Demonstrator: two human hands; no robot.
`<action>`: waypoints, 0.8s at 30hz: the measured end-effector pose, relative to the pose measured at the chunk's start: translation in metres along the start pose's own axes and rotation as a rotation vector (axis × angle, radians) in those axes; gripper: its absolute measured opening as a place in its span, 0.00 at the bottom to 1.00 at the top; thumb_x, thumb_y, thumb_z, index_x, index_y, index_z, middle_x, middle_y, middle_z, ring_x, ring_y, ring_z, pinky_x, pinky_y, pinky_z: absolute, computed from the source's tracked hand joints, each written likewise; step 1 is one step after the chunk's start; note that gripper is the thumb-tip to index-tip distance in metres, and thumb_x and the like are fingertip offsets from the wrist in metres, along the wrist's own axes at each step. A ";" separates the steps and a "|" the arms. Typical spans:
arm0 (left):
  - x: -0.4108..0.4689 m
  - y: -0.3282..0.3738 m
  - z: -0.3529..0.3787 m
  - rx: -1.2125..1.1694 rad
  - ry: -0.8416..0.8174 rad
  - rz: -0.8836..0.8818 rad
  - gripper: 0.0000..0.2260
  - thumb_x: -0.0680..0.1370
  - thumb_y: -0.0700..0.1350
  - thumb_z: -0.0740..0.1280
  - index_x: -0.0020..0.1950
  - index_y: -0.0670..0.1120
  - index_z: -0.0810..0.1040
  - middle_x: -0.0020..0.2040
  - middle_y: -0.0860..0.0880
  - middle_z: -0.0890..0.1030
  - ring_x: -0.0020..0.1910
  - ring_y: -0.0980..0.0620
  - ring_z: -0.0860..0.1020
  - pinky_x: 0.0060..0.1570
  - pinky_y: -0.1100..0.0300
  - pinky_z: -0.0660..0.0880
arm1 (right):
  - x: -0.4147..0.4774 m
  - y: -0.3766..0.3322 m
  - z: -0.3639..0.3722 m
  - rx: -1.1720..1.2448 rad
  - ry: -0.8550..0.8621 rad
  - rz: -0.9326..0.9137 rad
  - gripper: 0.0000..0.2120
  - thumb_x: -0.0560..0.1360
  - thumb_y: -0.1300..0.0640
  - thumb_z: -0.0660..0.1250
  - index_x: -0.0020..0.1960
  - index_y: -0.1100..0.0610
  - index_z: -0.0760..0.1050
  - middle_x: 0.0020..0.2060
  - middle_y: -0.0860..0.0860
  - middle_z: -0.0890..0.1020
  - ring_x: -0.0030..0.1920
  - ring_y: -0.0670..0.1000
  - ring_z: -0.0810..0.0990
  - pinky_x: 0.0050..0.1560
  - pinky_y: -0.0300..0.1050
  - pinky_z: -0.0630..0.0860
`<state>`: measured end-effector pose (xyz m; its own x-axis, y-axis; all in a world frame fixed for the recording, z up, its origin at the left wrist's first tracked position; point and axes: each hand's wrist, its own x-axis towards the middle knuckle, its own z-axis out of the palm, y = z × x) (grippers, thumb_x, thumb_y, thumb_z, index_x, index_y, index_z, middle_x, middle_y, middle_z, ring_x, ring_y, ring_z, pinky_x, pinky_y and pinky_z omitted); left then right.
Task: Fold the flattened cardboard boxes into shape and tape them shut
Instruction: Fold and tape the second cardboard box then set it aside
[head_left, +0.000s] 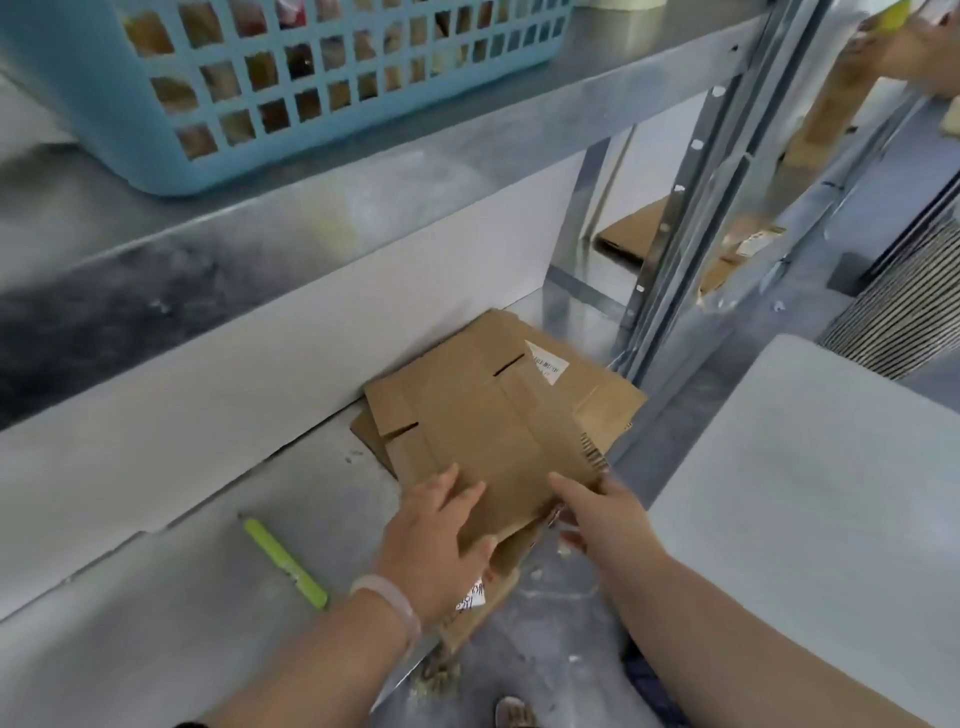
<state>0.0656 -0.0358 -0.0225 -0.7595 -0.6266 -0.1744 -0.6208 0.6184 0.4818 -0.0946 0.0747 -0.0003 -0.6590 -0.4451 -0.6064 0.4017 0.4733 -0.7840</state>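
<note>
Left hand (441, 540) grips the near-left edge of the top flattened cardboard box (493, 431), fingers on top, thumb under. Right hand (597, 514) pinches its near-right edge. I see it on the stack (613, 410), right end of the lower shelf (208, 649). Green cutter (285, 561) lies to the left.

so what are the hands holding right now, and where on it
The top flattened cardboard box, by its near edge: left hand toward the left end, right hand at the right corner.
</note>
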 end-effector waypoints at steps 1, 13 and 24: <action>0.001 0.002 0.000 -0.009 0.012 -0.010 0.27 0.78 0.60 0.60 0.76 0.58 0.59 0.79 0.55 0.51 0.77 0.54 0.49 0.74 0.56 0.51 | -0.002 -0.006 0.000 -0.050 0.021 -0.051 0.13 0.75 0.49 0.72 0.56 0.52 0.75 0.48 0.50 0.82 0.48 0.52 0.81 0.50 0.50 0.80; 0.018 -0.004 -0.057 -0.263 0.307 -0.137 0.24 0.78 0.55 0.60 0.73 0.51 0.68 0.73 0.52 0.66 0.73 0.54 0.62 0.71 0.62 0.56 | 0.011 -0.063 -0.016 0.016 0.069 -0.361 0.02 0.80 0.55 0.64 0.49 0.48 0.72 0.49 0.49 0.81 0.48 0.54 0.82 0.46 0.51 0.82; 0.014 -0.008 -0.053 -0.320 0.293 -0.239 0.22 0.82 0.48 0.61 0.75 0.50 0.64 0.74 0.51 0.65 0.74 0.53 0.61 0.73 0.57 0.57 | 0.029 -0.069 -0.022 -0.138 0.138 -0.460 0.06 0.78 0.54 0.67 0.45 0.51 0.71 0.43 0.53 0.78 0.43 0.53 0.78 0.39 0.46 0.73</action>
<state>0.0704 -0.0746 0.0169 -0.4880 -0.8686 -0.0856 -0.6454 0.2931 0.7054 -0.1555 0.0452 0.0391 -0.8301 -0.5307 -0.1710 -0.0321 0.3517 -0.9356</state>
